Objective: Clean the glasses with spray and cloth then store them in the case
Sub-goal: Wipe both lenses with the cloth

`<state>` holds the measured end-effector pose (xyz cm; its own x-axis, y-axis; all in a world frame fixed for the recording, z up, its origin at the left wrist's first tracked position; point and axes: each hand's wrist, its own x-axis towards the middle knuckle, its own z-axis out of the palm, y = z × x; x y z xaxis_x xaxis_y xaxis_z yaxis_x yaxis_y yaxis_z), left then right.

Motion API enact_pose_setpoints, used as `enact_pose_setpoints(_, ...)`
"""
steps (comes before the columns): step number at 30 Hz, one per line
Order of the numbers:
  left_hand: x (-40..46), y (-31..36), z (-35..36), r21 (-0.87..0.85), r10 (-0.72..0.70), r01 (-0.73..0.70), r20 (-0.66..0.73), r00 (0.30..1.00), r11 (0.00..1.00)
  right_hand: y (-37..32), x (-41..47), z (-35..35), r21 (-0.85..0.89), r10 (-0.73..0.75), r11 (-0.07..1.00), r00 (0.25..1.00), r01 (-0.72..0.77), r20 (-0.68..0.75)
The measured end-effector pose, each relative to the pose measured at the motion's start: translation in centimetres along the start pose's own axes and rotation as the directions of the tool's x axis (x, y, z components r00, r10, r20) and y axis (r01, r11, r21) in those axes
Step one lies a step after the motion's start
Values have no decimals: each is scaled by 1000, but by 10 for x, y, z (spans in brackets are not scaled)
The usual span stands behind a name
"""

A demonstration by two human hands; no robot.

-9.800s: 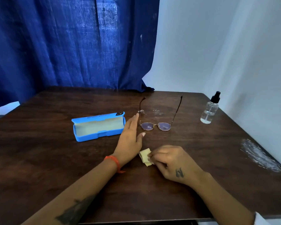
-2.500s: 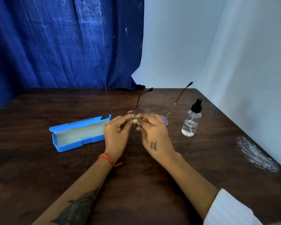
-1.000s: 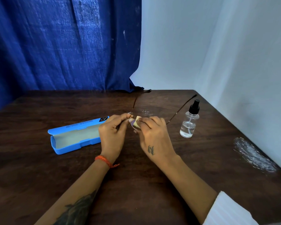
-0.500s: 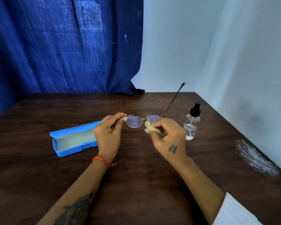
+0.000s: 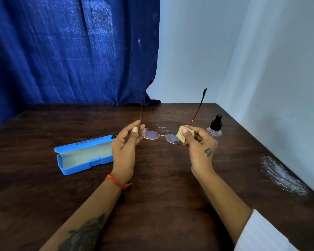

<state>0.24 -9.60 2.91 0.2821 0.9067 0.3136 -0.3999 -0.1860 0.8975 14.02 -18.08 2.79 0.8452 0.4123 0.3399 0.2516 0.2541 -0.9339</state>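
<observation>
Holding one glasses (image 5: 159, 135): left hand (image 5: 124, 147), right hand (image 5: 200, 147) with one cloth (image 5: 181, 135).

A dark brown wooden surface (image 5: 161, 205) fills the bottom. Behind it on the left hangs a big blue curtain (image 5: 71, 51). A plain white wall (image 5: 243, 60) stands behind and on the right.
</observation>
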Motion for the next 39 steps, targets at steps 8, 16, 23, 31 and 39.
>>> enact_pose_setpoints(8, -17, -2, 23, -333, -393, 451, 227, 891, 828, -2, -2, 1, -10, -20, 1000, 1000, 19, -21)
enact_pose_setpoints(16, -14, -11, 26, -278, -426, 435, 96, 900, 856, -1, -5, 1, -104, -121, 986, 991, 127, 62)
enact_pose_setpoints(23, -9, -13, 42, -381, -451, 412, -14, 892, 828, -11, -8, -2, -289, -497, 839, 865, 461, -61)
enact_pose_setpoints(31, -15, -21, 39, -284, -360, 344, -4, 933, 895, 5, -9, 2, -453, -607, 549, 708, 702, 362)
enact_pose_setpoints(39, -14, -21, 34, -203, -283, 285, 36, 958, 937, 1, -8, 0, -419, -528, 543, 684, 728, 504)
